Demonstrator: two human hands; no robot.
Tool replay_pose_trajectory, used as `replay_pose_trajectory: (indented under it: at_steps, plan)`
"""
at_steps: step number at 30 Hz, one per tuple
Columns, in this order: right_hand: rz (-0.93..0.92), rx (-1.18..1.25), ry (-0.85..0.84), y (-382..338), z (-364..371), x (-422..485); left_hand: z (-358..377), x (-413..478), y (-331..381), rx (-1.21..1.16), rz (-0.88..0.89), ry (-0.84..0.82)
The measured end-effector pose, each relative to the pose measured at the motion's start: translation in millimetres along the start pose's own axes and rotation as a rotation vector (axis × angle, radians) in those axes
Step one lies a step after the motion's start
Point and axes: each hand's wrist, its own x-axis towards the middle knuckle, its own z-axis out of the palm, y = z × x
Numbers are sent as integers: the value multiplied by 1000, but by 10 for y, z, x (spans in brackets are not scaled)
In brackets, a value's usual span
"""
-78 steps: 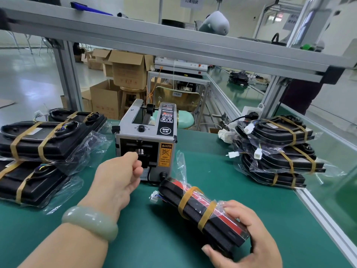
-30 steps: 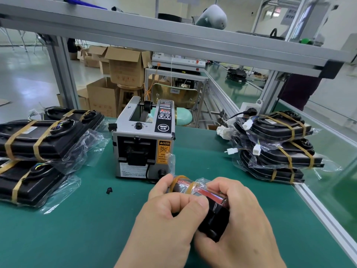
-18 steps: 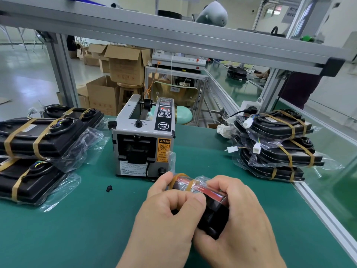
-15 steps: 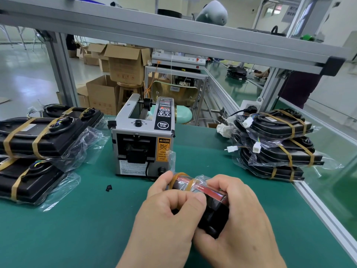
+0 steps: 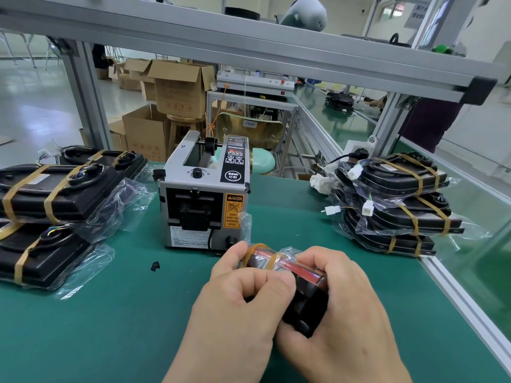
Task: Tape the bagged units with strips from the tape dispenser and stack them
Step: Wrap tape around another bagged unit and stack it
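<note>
On the green table (image 5: 96, 327), our left hand (image 5: 237, 308) has left the tape dispenser (image 5: 201, 205) and grips the bagged unit (image 5: 308, 294) with our right hand (image 5: 345, 305), likely pressing tape on.

We see a matt green worktop (image 5: 110, 313) edged in brushed aluminium. The bagged units (image 5: 398, 205) wear glossy, crinkled clear plastic. The tape dispenser (image 5: 203, 189) looks like painted metal.

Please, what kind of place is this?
Probably a factory packing station: a grey electric tape dispenser on a green work mat, stacks of black bagged units bound with tan tape, and brown cardboard boxes behind.
</note>
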Motion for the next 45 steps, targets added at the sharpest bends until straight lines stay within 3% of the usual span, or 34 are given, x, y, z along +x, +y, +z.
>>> replay_pose_trajectory:
  at_steps: [25, 32, 39, 45]
  plan:
    - [9, 3, -12, -9, -20, -2, 37, -25, 27, 127, -7, 63]
    - [-29, -7, 11, -7, -4, -15, -2, 101, -53, -6, 8, 79]
    - [75, 52, 2, 35, 18, -7, -27, 263, -136, -182, -33, 87]
    - [310, 399, -50, 157, -233, 53, -334, 447, -354, -196, -107, 325]
